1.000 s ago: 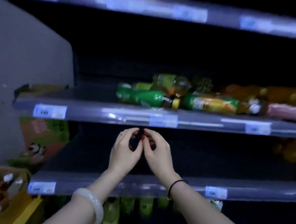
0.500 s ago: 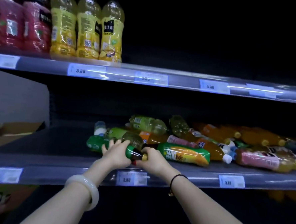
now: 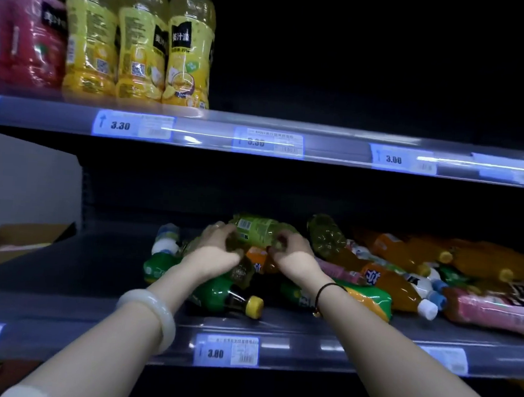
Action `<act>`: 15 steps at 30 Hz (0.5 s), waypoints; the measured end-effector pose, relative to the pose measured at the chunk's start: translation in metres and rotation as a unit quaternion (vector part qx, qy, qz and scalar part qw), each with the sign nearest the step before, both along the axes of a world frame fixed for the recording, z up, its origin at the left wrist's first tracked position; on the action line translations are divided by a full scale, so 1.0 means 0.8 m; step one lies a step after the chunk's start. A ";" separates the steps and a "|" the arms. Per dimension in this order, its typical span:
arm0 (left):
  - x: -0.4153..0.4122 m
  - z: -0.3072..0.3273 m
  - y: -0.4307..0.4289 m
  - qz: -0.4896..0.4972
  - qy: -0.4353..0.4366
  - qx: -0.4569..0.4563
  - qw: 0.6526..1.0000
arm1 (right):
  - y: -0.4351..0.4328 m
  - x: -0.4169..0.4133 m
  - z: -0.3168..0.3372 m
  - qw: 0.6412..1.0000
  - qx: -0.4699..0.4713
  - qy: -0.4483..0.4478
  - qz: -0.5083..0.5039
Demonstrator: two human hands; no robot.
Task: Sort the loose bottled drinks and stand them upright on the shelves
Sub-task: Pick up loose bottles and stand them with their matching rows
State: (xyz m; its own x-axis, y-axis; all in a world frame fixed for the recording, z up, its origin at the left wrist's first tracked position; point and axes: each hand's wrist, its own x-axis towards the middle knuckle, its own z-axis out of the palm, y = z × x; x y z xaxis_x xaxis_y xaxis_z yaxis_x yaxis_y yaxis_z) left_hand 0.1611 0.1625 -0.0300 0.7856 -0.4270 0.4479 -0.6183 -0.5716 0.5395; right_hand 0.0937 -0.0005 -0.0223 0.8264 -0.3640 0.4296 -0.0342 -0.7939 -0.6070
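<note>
My left hand (image 3: 218, 246) curls its fingers round the left end of a pale-green bottle (image 3: 260, 230). My right hand (image 3: 291, 255) curls round its right end. The bottle lies on its side atop the pile of loose bottles (image 3: 403, 268) on the middle shelf (image 3: 65, 278). A dark-green bottle (image 3: 215, 292) lies nearer, its yellow cap pointing right. Yellow bottles (image 3: 141, 43) stand upright at the left of the upper shelf (image 3: 334, 144).

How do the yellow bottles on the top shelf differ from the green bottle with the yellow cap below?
The yellow bottles stand upright in a row; the green bottle lies on its side. The yellow bottles wear yellow wraps; the green bottle a green one. Both are plastic drink bottles.
</note>
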 end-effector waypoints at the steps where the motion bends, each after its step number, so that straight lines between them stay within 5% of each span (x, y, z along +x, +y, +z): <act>1: 0.011 0.002 -0.011 -0.012 -0.015 0.003 1.000 | -0.009 0.009 -0.002 0.999 -0.034 0.012 -0.029; 9: 0.060 0.008 -0.090 -0.133 -0.038 0.039 0.990 | -0.050 0.053 -0.011 0.979 -0.124 0.127 -0.099; 15: 0.080 0.005 -0.112 -0.110 -0.048 0.086 0.989 | -0.069 0.064 -0.009 0.935 -0.283 0.137 -0.164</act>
